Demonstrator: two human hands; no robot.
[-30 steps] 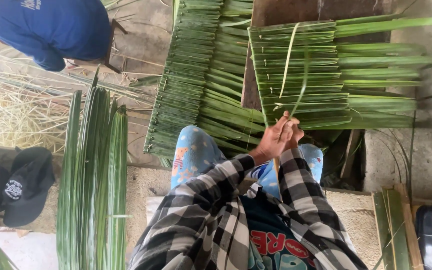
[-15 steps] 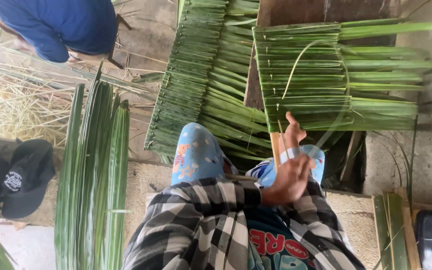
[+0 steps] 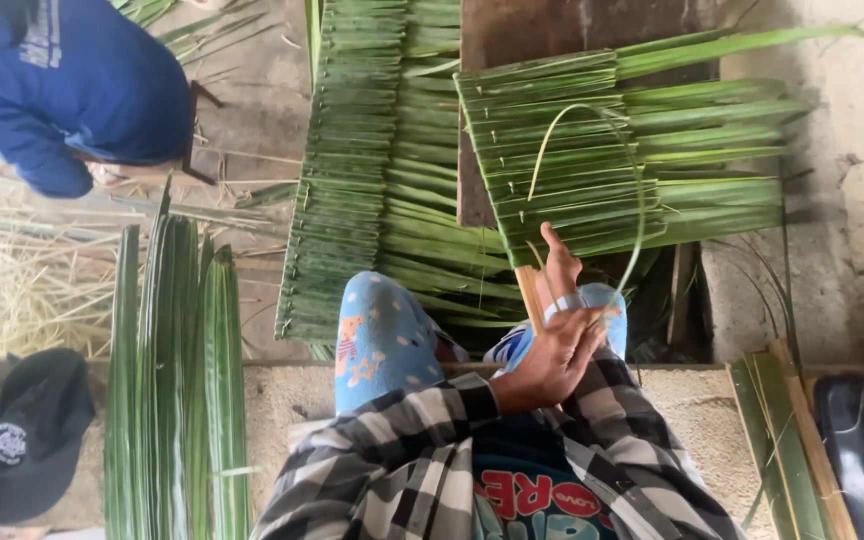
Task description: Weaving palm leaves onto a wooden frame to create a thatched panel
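Largest item: a long panel of folded green palm leaves (image 3: 362, 170) lies flat on the ground, running away from the person's knees. Overlapping its right side is a second, shorter leaf panel (image 3: 592, 160), resting on a brown board (image 3: 542, 25), with loose leaf ends fanning out to the right.

To the left, a bundle of long unfolded green leaves (image 3: 177, 380) lies lengthwise, near a heap of dry straw-coloured fibre (image 3: 12, 290). A co-worker in a blue top (image 3: 72, 90) bends over at upper left, well apart from the person. A black cap (image 3: 32, 435) sits at lower left on a concrete ledge (image 3: 292, 390).

The person wears a black-and-white checked shirt (image 3: 422, 470) and light blue patterned trousers (image 3: 387, 335).

The left hand (image 3: 547, 360) is half closed, fingers curled, pinching one end of a thin pale green strip (image 3: 592, 115). That strip rises from the hand, loops over the shorter panel in an arch, and comes down again into the panel's near half.

The right hand (image 3: 559, 268) sits at the near edge of the shorter panel, thumb raised, fingers closed round the top of a light wooden slat (image 3: 529, 295) that runs along the panel's edge.
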